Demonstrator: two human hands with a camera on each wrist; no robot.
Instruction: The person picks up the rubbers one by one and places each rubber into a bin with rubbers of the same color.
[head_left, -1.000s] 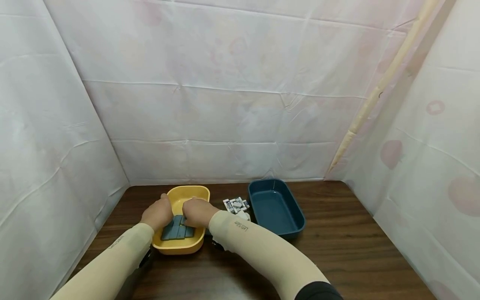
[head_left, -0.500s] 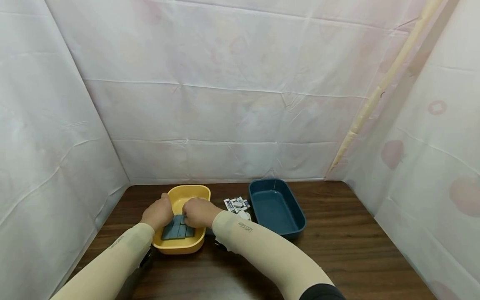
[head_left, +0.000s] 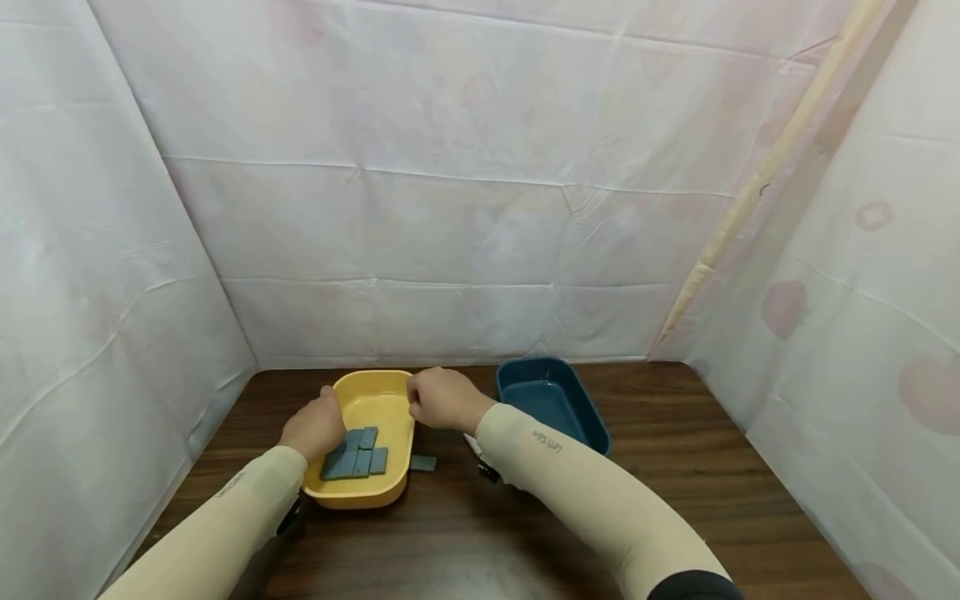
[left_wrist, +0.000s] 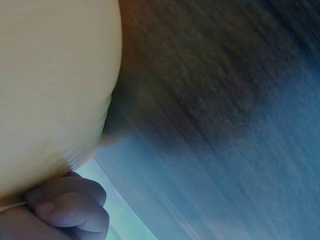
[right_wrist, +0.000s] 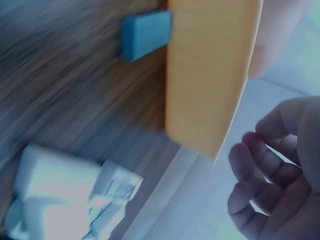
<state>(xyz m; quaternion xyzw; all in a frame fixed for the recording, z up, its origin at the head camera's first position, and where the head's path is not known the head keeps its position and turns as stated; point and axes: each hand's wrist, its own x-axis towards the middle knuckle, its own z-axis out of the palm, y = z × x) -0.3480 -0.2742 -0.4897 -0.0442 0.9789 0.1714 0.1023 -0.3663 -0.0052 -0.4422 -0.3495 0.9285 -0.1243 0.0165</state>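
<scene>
My left hand (head_left: 313,427) grips the left rim of a yellow plastic bin (head_left: 360,497); its curled fingers (left_wrist: 75,205) show low in the left wrist view. Inside the bin, several flat grey-blue rectangular blocks (head_left: 362,463) lie side by side towards the near end, partly behind that hand. Over the far right rim hangs my right hand (head_left: 447,398). In the right wrist view its fingers (right_wrist: 242,162) are loosely bent, with nothing visible between them. One more grey-blue block (head_left: 423,463) lies on the table against the bin's right side.
A dark blue bin (head_left: 551,404) stands to the right, partly behind the right forearm. That arm mostly hides some small white objects, blurred in the right wrist view as white pieces (right_wrist: 60,192). White sheeting (head_left: 465,325) walls the wooden table (head_left: 660,467) at the back and sides.
My right hand has risen from the blocks in the yellow bin and moved right, over its rim, uncovering the block on the table. The left hand has stayed on the bin.
</scene>
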